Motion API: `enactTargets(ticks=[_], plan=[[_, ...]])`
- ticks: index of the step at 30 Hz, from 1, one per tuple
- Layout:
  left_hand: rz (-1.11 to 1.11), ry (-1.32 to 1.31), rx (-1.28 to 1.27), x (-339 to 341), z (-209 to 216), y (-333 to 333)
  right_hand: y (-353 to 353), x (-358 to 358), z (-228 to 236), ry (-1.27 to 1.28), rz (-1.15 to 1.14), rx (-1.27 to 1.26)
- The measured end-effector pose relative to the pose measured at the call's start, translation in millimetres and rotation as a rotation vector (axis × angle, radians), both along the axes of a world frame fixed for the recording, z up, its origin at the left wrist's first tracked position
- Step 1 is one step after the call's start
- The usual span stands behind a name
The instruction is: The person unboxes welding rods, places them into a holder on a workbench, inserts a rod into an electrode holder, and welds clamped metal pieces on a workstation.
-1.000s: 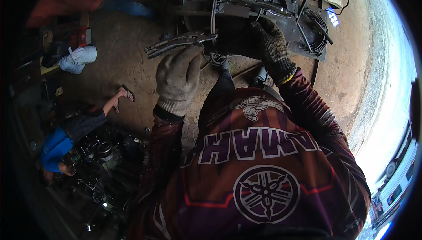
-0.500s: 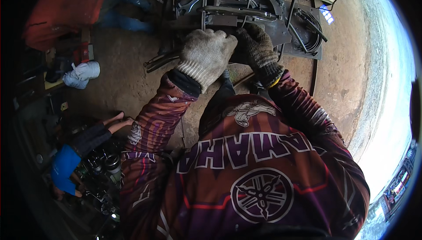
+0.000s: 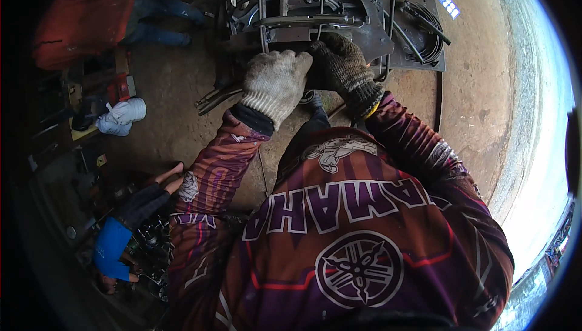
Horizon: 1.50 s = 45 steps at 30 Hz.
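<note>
Left hand beside right hand, both right at the metal frame! Wide or gripping, I can't tell.

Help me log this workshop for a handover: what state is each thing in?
Left hand: gloved, curled, grip hidden
Right hand: gloved, curled, grip hidden
Metal frame: curved in parts
Wire: coiled on a metal sheet
Rods: close together
Cloth: bunched up

So it's a head-worn fisheye, left one of the pair, looking down over the jersey super close; left hand and right hand sit farther off.
</note>
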State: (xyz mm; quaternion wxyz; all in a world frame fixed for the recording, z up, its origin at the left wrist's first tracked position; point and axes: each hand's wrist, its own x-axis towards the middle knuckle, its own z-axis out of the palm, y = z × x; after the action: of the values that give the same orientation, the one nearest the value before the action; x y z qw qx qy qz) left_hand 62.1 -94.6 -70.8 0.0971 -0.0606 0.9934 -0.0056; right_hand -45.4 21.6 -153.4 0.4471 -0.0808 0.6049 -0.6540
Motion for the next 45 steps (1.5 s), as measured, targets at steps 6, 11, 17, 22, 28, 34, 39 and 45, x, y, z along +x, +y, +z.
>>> enactTargets(ticks=[6,11,17,22,28,34,39,45], plan=[[-0.157,0.058,-0.067,-4,10,-10,0,-1,-10,-0.001,0.023,-0.017],[-0.446,0.216,-0.056,-17,19,-36,-8,-3,-23,0.125,0.069,0.026],[-0.646,0.373,-0.023,-37,19,-40,-11,8,-46,0.297,-0.086,0.006],[-0.709,0.293,0.001,-48,1,-53,-13,26,-68,0.383,-0.248,0.103],[-0.691,0.003,-0.09,-57,12,-37,-20,57,-18,0.306,-0.546,0.169],[-0.65,-0.117,-0.113,-50,14,-38,-26,76,-11,0.049,-0.574,0.067],[-0.666,-0.029,0.0,-62,2,-45,14,117,-2,-0.148,-0.624,-0.196],[-0.781,-0.246,-0.244,-79,33,-29,70,155,-51,-0.306,-0.856,-0.248]])
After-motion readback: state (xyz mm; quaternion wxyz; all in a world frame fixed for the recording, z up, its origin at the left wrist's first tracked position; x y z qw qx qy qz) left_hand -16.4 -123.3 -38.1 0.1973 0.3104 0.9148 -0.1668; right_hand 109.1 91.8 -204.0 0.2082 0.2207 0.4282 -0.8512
